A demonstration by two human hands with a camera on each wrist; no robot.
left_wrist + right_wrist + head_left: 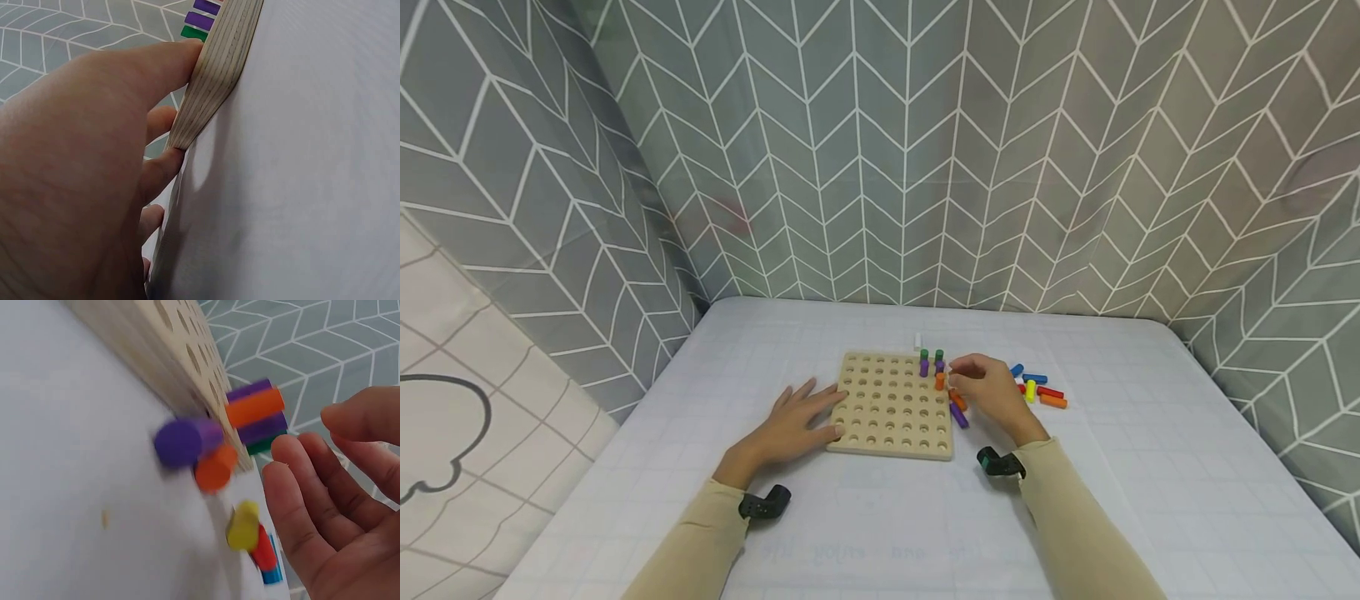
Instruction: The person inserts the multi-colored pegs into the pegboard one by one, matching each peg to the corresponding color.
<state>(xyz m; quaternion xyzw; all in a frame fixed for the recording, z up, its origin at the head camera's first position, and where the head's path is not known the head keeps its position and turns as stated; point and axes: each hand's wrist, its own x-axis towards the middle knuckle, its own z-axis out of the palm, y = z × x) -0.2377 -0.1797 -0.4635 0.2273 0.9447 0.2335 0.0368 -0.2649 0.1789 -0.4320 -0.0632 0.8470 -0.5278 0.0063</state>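
The square wooden pegboard [891,425] lies on the table. At its back right corner stand two green pegs, two purple pegs and an orange peg [940,382]. My left hand [790,429] rests at the board's left edge, fingers spread; in the left wrist view the thumb and fingers touch the board's side [215,81]. My right hand [992,392] hovers beside the right edge, fingers bent and apart from the thumb. The right wrist view shows nothing between them. Beside that edge lie a loose purple peg [178,444] and orange peg [215,469].
Right of my right hand lies a loose group of pegs: blue [1035,378], red [1051,392], yellow [1031,390] and orange [1053,401], with a bit of white. A white peg [917,341] is behind the board. Patterned cloth [887,150] hangs behind the table.
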